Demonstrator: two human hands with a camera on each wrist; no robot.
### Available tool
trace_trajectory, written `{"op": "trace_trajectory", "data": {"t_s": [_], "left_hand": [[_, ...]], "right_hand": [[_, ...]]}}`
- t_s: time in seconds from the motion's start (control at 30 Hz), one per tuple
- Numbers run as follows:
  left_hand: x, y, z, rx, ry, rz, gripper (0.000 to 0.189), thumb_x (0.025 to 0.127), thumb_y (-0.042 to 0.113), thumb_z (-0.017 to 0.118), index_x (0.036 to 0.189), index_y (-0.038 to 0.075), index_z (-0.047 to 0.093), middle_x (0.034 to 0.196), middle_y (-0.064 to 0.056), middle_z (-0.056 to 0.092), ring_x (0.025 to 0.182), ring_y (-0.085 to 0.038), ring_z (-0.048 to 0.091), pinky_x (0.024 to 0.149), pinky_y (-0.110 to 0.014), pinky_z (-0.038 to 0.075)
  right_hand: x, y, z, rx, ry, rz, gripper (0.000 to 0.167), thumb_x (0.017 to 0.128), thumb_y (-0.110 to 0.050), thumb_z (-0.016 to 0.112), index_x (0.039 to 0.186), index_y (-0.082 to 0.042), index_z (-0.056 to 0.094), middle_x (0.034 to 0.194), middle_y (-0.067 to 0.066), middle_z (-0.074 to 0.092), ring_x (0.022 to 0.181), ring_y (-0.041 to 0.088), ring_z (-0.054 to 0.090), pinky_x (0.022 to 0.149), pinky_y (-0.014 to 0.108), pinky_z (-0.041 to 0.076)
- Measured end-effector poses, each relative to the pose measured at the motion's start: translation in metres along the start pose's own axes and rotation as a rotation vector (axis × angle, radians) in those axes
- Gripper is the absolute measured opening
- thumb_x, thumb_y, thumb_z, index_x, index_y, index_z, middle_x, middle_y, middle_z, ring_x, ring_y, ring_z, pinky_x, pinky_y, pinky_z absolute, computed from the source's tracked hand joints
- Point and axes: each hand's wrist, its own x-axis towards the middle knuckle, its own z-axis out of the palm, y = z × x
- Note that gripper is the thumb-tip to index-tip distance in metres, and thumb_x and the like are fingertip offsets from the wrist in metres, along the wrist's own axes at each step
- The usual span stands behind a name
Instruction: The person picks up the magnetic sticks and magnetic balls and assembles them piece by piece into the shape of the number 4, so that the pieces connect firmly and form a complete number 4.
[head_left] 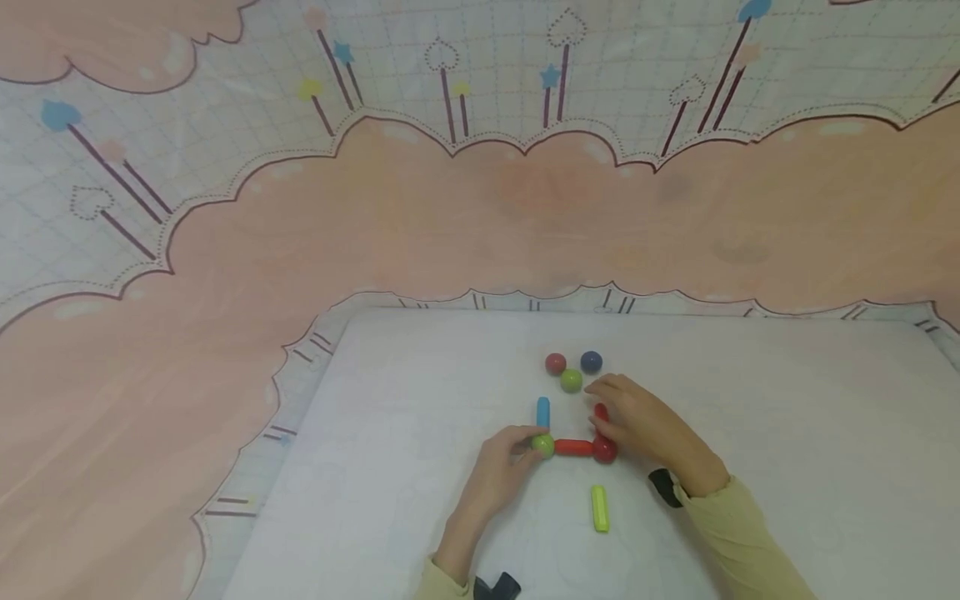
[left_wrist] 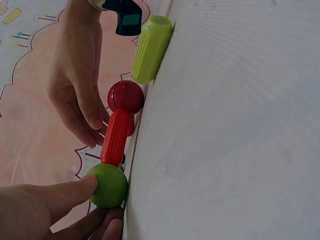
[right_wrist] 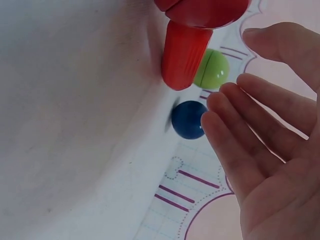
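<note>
Between thumb and fingers, my left hand (head_left: pixel 500 467) pinches a green ball (left_wrist: pixel 109 186). A blue rod (head_left: pixel 543 412) stretches away from that ball toward the far side, and a red rod (head_left: pixel 573 447) links it to a dark red ball (head_left: pixel 604 450). Another red rod (right_wrist: pixel 185 56) extends from the dark red ball. My right hand (head_left: pixel 640 421) hovers by this second red rod, its fingers extended and holding nothing in the right wrist view. Beyond its fingertips are a loose green ball (head_left: pixel 572 381), a blue ball (head_left: pixel 591 362) and a lighter red ball (head_left: pixel 556 363).
A yellow-green rod (head_left: pixel 600 508) lies on the white table (head_left: pixel 390 417), nearer to me than the joined pieces. Behind the table's far edge hangs or spreads a pink patterned cloth (head_left: pixel 465 217). Dark wrist devices (head_left: pixel 664 487) sit at both sleeves.
</note>
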Motion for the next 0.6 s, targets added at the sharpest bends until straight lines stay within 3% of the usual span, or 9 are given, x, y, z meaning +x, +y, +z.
{"op": "trace_trajectory", "data": {"t_s": [0.6], "left_hand": [[0.0, 0.0, -0.001, 0.0, -0.005, -0.012, 0.033, 0.095, 0.033, 0.064, 0.127, 0.025, 0.066, 0.13, -0.002, 0.065, 0.119, -0.024, 0.062, 0.1, -0.049, 0.05]], "right_hand": [[0.014, -0.002, 0.0, 0.052, -0.004, 0.058, 0.052, 0.085, -0.016, 0.08, 0.13, -0.001, 0.061, 0.13, 0.017, 0.059, 0.12, 0.031, 0.058, 0.101, 0.046, 0.05]]}}
